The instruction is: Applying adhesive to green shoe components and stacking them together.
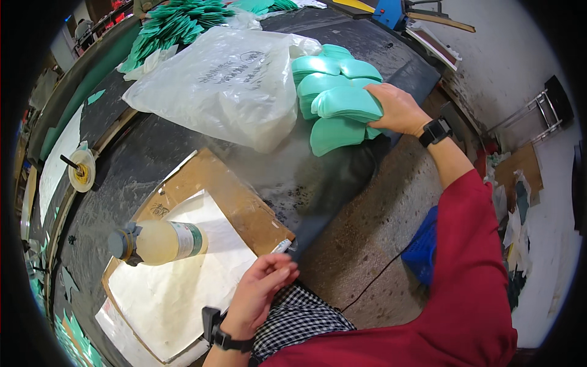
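Mint-green foam pieces (342,104) sat stacked at the far edge of the dark bench (153,159), and your right hand (397,110) was clamped on that stack, fingers wrapped over the top piece, thumb side toward the pile. Grip there: closed on the stack. More of the same pieces fanned out beneath and behind it, one hanging lower toward you. Black watch (435,131) on that wrist, red sleeve (471,257) running back to you.

Your left hand (260,293) rested near the bench's near edge, fingers loosely curled, holding nothing; its fingertips sat just beside a small white object (281,246), contact unclear. It also wore a black wrist strap (223,336).

Just left of that hand lay white paper (183,281) over a brown cardboard sheet (226,189). A yellowish plastic bottle (159,241) lay on its side on the paper. Further out, a large clear plastic bag (226,85) lay beside the stack, touching it. A tape roll (81,171) sat at the left edge. Darker green cut pieces (177,24) were heaped at the far end.
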### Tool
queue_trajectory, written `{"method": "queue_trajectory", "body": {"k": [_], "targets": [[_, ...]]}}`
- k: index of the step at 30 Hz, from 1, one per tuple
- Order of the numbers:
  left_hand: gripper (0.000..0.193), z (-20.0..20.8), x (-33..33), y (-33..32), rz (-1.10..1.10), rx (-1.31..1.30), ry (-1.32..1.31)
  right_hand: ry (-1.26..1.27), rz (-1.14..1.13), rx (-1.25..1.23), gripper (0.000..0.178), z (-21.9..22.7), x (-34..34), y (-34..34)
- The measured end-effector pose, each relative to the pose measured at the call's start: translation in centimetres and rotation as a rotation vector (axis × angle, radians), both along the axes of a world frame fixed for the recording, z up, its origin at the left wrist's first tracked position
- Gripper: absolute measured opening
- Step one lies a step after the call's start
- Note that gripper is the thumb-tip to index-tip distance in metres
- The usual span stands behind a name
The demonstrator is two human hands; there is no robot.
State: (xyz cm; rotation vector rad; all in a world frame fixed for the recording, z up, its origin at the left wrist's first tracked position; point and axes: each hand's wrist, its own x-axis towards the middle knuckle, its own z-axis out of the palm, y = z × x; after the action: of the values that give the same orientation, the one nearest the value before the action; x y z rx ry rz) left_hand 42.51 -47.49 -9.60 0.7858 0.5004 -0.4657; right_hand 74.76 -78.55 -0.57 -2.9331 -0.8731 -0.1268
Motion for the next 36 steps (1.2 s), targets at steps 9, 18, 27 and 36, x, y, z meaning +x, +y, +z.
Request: {"method": "queue_trajectory", "body": {"k": [9, 18, 27, 36], "targets": [[0.083, -2.5, 8.5, -5.6, -0.053, -0.141, -0.136, -0.026, 0.233, -0.039, 0.065, 4.6, -2.4, 5.6], [0.068, -2.5, 5.6, -5.7, 0.060, 0.031, -0.640, 0.019, 0.476, 0.061, 0.055, 11.1, -14.2, 11.3], [0.059, -4.1, -9.5, 0.4, 0.219, -0.194, -0.448, 0.364, 0.727, 0.181, 0.044, 7.5, -24.3, 19.5], [0.074, -1.1, -18.2, 13.3, 0.564, -0.112, -0.325, 0.613, 0.756, 0.226, 0.048, 3.1, -30.5, 32.9]]}}
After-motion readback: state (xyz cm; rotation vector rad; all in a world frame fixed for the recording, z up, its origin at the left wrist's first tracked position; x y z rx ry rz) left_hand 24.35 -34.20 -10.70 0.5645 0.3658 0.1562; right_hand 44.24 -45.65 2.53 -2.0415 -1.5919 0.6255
